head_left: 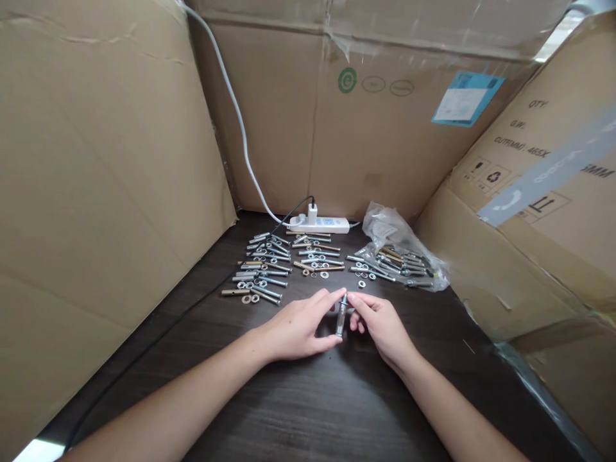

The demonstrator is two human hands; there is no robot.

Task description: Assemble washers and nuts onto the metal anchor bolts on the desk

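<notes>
A metal expansion bolt (341, 319) with a sleeve stands nearly upright between my hands, low in the middle of the view. My left hand (301, 324) spans it lengthwise, thumb at its near end and a finger at its far end. My right hand (380, 324) pinches the far end, where a dark washer or nut sits; its fingers partly hide that end. Just beyond lie rows of loose bolts and sleeves (272, 281), with nuts and washers among them. Another group of bolts (320, 253) lies at the centre.
A clear plastic bag (385, 224) with more bolts lies at the right. Behind stands a white power strip (332, 224) with a plugged-in adapter. A black cable (178, 319) crosses the dark table (308, 410) on the left. Cardboard walls (289, 96) enclose three sides.
</notes>
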